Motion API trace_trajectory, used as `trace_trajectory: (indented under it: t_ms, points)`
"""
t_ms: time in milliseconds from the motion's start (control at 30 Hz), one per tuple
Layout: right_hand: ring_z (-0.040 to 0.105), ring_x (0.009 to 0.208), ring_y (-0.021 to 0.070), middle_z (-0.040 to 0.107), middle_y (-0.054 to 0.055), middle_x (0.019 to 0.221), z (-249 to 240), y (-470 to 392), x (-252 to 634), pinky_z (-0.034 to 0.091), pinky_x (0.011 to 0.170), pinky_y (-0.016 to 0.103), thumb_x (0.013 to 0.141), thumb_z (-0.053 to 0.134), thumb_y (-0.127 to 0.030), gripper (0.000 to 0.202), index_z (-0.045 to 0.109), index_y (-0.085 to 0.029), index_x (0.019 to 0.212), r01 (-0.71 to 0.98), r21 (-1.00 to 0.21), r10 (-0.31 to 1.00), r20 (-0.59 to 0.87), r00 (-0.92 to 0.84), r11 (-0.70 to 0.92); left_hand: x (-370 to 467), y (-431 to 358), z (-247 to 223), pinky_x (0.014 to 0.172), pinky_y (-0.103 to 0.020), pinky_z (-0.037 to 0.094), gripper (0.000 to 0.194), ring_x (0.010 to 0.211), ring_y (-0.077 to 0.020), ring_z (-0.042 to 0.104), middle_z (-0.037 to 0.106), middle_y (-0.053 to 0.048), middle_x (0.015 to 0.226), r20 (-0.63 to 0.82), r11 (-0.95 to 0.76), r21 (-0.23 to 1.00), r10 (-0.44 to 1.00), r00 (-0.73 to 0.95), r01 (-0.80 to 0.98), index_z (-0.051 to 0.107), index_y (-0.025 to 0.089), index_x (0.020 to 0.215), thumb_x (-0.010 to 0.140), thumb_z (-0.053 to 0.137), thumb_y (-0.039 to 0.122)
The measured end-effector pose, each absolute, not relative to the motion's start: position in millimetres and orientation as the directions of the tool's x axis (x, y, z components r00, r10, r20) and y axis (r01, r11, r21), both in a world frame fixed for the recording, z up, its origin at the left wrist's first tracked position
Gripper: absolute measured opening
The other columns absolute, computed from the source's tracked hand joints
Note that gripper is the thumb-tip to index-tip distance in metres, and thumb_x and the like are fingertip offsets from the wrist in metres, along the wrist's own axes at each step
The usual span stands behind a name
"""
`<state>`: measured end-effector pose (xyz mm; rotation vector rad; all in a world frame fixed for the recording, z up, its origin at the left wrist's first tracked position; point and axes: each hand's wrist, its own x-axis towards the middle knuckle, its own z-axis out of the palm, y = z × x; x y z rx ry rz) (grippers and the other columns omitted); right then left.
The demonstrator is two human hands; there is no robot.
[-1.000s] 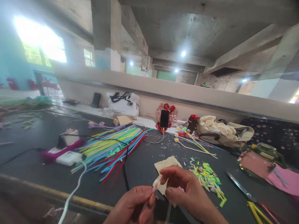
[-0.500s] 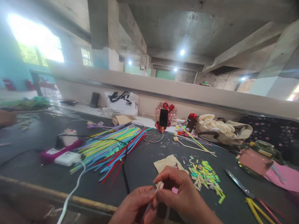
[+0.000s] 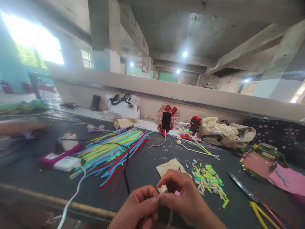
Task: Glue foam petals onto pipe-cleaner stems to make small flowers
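Both hands meet low in the middle of the view around a small cream flower (image 3: 163, 189) that looks made of fuzzy pipe cleaner. My right hand (image 3: 182, 192) pinches it between thumb and fingers. My left hand (image 3: 140, 203) is closed at its base, on what looks like its pale stem; the grip is partly hidden. A pale strand hangs below my right hand. Just beyond my hands lies a beige paper piece (image 3: 168, 167). Short cut pipe cleaner pieces (image 3: 209, 178) are heaped to the right of it.
Long pipe cleaners (image 3: 114, 149) lie on the left beside a purple power strip (image 3: 51, 157) with cables. Scissors (image 3: 243, 189) and a green jug (image 3: 262, 159) are at right. A phone (image 3: 166, 120) stands behind flower stems (image 3: 202, 147). A co-worker's arm (image 3: 21, 128) reaches in at far left.
My left hand has shifted slightly left, and more of the cream flower shows between my fingers. The co-worker's arm has reached farther in from the left.
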<state>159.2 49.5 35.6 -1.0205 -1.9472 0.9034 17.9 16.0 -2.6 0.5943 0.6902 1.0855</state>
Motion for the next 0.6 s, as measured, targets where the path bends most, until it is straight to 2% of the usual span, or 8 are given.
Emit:
trace_trajectory:
  t_ms: [100, 167, 267, 333, 500, 600]
  points:
    - [0.046, 0.054, 0.0093, 0.054, -0.005, 0.061, 34.3, 51.0, 159.5, 0.034, 0.049, 0.02, 0.054, 0.069, -0.015, 0.031, 0.066, -0.021, 0.084, 0.289, -0.863, 0.855, 0.263, -0.447, 0.416, 15.1, 18.6, -1.4, 0.034, -0.007, 0.024, 0.02, 0.032, 0.0017, 0.029, 0.05, 0.004, 0.044, -0.251, 0.393, 0.659, 0.919, 0.305, -0.641, 0.055, 0.014, 0.06, 0.063, 0.07, 0.027]
    - [0.047, 0.056, 0.01, 0.057, -0.003, 0.069, 32.8, 52.9, 159.4, 0.035, 0.051, 0.02, 0.056, 0.069, -0.018, 0.036, 0.064, -0.021, 0.091, 0.225, -0.899, 0.852, 0.238, -0.467, 0.375, 13.7, 19.6, -0.6, 0.032, -0.008, 0.023, 0.022, 0.032, 0.0018, 0.025, 0.047, 0.005, 0.043, -0.254, 0.426, 0.635, 0.903, 0.346, -0.645, 0.054, 0.013, 0.057, 0.065, 0.068, 0.029]
    - [0.051, 0.06, 0.0111, 0.059, -0.001, 0.074, 31.3, 55.1, 158.4, 0.038, 0.054, 0.021, 0.059, 0.067, -0.018, 0.03, 0.063, -0.02, 0.088, 0.12, -0.952, 0.867, 0.198, -0.456, 0.281, 12.7, 20.3, 0.1, 0.028, -0.008, 0.016, 0.024, 0.03, 0.0021, 0.019, 0.042, 0.006, 0.042, -0.217, 0.443, 0.616, 0.89, 0.4, -0.651, 0.053, 0.013, 0.054, 0.065, 0.067, 0.03]
    - [0.052, 0.061, 0.0113, 0.058, -0.001, 0.071, 31.3, 55.3, 157.3, 0.038, 0.055, 0.021, 0.059, 0.067, -0.016, 0.027, 0.063, -0.019, 0.085, 0.073, -0.966, 0.877, 0.19, -0.441, 0.247, 13.0, 20.5, -0.1, 0.028, -0.008, 0.016, 0.023, 0.03, 0.0019, 0.019, 0.042, 0.006, 0.042, -0.215, 0.453, 0.601, 0.885, 0.412, -0.659, 0.054, 0.013, 0.054, 0.065, 0.067, 0.029]
    - [0.043, 0.052, 0.0078, 0.05, -0.005, 0.06, 32.3, 54.4, 156.0, 0.032, 0.048, 0.018, 0.058, 0.066, -0.014, 0.023, 0.064, -0.02, 0.081, 0.134, -0.935, 0.88, 0.253, -0.402, 0.33, 14.1, 19.4, -1.5, 0.031, -0.007, 0.022, 0.018, 0.031, 0.0013, 0.029, 0.052, 0.002, 0.042, -0.258, 0.464, 0.594, 0.884, 0.391, -0.657, 0.058, 0.012, 0.057, 0.064, 0.068, 0.026]
    - [0.04, 0.049, 0.0069, 0.046, -0.007, 0.056, 32.8, 54.5, 156.9, 0.03, 0.046, 0.018, 0.058, 0.062, -0.01, 0.023, 0.064, -0.02, 0.079, 0.18, -0.918, 0.875, 0.258, -0.409, 0.354, 13.5, 18.2, -1.1, 0.031, -0.007, 0.021, 0.017, 0.031, 0.0011, 0.03, 0.053, 0.002, 0.042, -0.293, 0.494, 0.583, 0.868, 0.4, -0.645, 0.059, 0.013, 0.058, 0.064, 0.068, 0.026]
